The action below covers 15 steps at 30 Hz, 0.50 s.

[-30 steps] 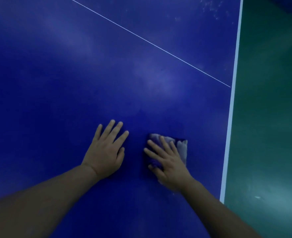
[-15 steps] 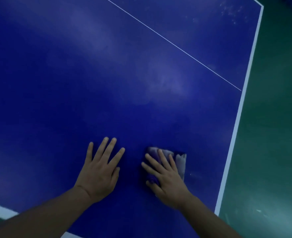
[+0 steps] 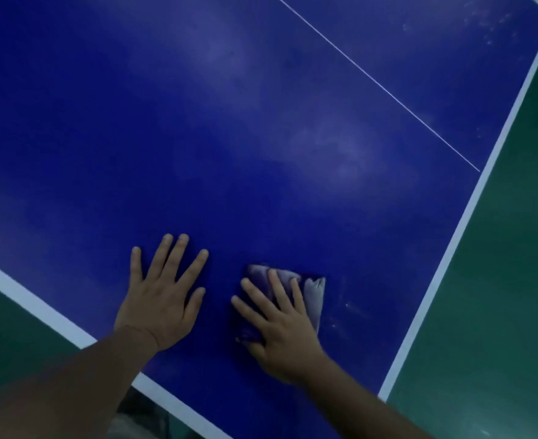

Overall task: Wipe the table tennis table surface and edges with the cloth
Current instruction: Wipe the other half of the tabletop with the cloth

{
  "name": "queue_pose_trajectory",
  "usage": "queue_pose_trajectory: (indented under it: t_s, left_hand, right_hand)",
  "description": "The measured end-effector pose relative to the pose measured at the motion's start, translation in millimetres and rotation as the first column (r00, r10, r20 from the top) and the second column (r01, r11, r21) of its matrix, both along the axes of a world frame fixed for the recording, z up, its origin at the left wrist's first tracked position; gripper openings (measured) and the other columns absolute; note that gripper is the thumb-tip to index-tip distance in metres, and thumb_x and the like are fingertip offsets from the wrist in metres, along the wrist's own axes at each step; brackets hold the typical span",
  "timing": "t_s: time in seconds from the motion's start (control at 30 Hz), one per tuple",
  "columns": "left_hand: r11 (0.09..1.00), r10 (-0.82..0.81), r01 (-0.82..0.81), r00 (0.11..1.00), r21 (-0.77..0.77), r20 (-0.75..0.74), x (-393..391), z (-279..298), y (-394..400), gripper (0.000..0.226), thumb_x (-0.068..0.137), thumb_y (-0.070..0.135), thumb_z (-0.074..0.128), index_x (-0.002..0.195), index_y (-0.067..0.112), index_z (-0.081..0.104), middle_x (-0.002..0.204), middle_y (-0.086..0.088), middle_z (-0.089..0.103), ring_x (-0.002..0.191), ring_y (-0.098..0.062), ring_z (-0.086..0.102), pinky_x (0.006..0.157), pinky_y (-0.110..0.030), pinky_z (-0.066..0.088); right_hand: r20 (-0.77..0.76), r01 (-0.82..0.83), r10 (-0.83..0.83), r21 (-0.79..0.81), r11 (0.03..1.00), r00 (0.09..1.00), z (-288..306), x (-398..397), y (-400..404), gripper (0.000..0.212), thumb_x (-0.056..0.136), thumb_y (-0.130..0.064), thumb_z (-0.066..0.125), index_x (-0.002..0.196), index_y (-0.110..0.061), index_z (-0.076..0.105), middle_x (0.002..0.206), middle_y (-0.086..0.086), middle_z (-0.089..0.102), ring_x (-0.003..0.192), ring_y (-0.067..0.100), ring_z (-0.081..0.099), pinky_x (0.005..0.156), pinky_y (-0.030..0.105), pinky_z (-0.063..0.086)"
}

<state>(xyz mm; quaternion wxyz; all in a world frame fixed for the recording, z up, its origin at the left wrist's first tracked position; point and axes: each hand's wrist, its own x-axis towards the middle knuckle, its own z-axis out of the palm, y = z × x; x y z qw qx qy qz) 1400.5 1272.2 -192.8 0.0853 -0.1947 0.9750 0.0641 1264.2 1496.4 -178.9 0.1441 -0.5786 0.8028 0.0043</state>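
The blue table (image 3: pixel 261 137) has white-edged borders and a thin centre line. Near its near-right corner lie a flat left hand (image 3: pixel 163 299) and a cloth (image 3: pixel 313 296) pressed under the right hand (image 3: pixel 280 324).

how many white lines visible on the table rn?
3: a thin centre line running top to right, a border stripe along the right edge, another border stripe along the near-left edge, partly hidden under the left forearm.
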Motion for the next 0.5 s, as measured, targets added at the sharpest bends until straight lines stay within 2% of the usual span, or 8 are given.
queue_pose_trajectory:
  t_s: [0.07, 0.17, 0.23, 0.27, 0.3, 0.37, 0.5]
  left_hand:
    - [1.0, -0.009, 0.009, 1.0, -0.013, 0.002, 1, -2, -1, 0.064, 0.099, 0.051, 0.025, 0.157, 0.023, 0.028, 0.166, -0.013, 0.019, 0.155, -0.033, 0.01, 0.117, -0.07, 0.011]
    - [1.0, 0.002, -0.002, 1.0, -0.002, -0.005, 3, -3, 0, 0.063, 0.101, 0.052, 0.022, 0.158, 0.025, 0.025, 0.166, -0.013, 0.017, 0.155, -0.032, 0.007, 0.118, -0.07, 0.009]
    - [1.0, 0.0, 0.001, 1.0, 0.012, -0.011, 2, -2, -2, 0.063, 0.101, 0.053, 0.021, 0.158, 0.027, 0.024, 0.167, -0.012, 0.015, 0.156, -0.031, 0.003, 0.119, -0.068, 0.005]
    - [1.0, 0.008, -0.007, 1.0, 0.024, -0.02, 2, -1, -4, 0.063, 0.101, 0.052, 0.022, 0.158, 0.027, 0.024, 0.168, -0.011, 0.014, 0.156, -0.03, 0.002, 0.119, -0.068, 0.004]
    - [0.999, 0.013, -0.012, 0.999, 0.035, -0.033, 0, -1, -4, 0.063, 0.1, 0.052, 0.023, 0.158, 0.026, 0.026, 0.168, -0.011, 0.014, 0.156, -0.03, 0.002, 0.119, -0.067, 0.003]
    - [0.999, -0.002, 0.005, 0.999, 0.049, -0.047, 5, 0, -4, 0.062, 0.1, 0.049, 0.025, 0.157, 0.026, 0.03, 0.167, -0.011, 0.015, 0.156, -0.03, 0.003, 0.119, -0.067, 0.002]
    - [0.997, -0.002, 0.006, 0.999, 0.076, -0.053, 2, 1, -3, 0.062, 0.098, 0.046, 0.027, 0.157, 0.027, 0.031, 0.167, -0.012, 0.014, 0.156, -0.03, 0.002, 0.12, -0.067, 0.001]
  right_hand:
    - [0.003, -0.073, 0.073, 0.003, 0.997, 0.997, 2, -30, 17, 0.067, 0.094, -0.058, 0.043, 0.156, -0.038, 0.027, 0.167, -0.01, 0.012, 0.155, 0.032, 0.001, 0.118, 0.062, 0.003]
    - [0.003, 0.195, -0.195, 0.0, 0.981, 0.981, 5, -68, 4, 0.061, 0.097, -0.059, 0.035, 0.154, -0.038, 0.034, 0.165, -0.012, 0.015, 0.155, 0.026, -0.003, 0.119, 0.063, 0.008]
    - [-0.012, 0.374, -0.374, 0.007, 0.927, 0.927, 6, -62, -24, 0.061, 0.098, -0.062, 0.026, 0.155, -0.04, 0.03, 0.166, -0.014, 0.011, 0.155, 0.024, -0.008, 0.121, 0.06, 0.001]
    - [-0.008, 0.413, -0.413, 0.003, 0.911, 0.911, 5, -51, -40, 0.061, 0.098, -0.063, 0.025, 0.155, -0.04, 0.03, 0.167, -0.014, 0.012, 0.155, 0.024, -0.008, 0.121, 0.059, -0.002]
    - [0.008, 0.401, -0.401, 0.001, 0.916, 0.916, 6, -38, -51, 0.061, 0.098, -0.063, 0.027, 0.154, -0.039, 0.032, 0.166, -0.013, 0.014, 0.155, 0.025, -0.006, 0.121, 0.059, -0.002]
    - [0.059, 0.265, -0.262, -0.053, 0.963, 0.963, 1, 10, -58, 0.061, 0.097, -0.061, 0.034, 0.153, -0.036, 0.036, 0.165, -0.011, 0.02, 0.155, 0.027, -0.001, 0.12, 0.06, 0.001]
    - [0.088, -0.021, 0.025, -0.044, 0.999, 0.996, -1, 60, -3, 0.065, 0.096, -0.059, 0.044, 0.155, -0.036, 0.032, 0.167, -0.013, 0.012, 0.155, 0.027, 0.001, 0.119, 0.059, 0.004]
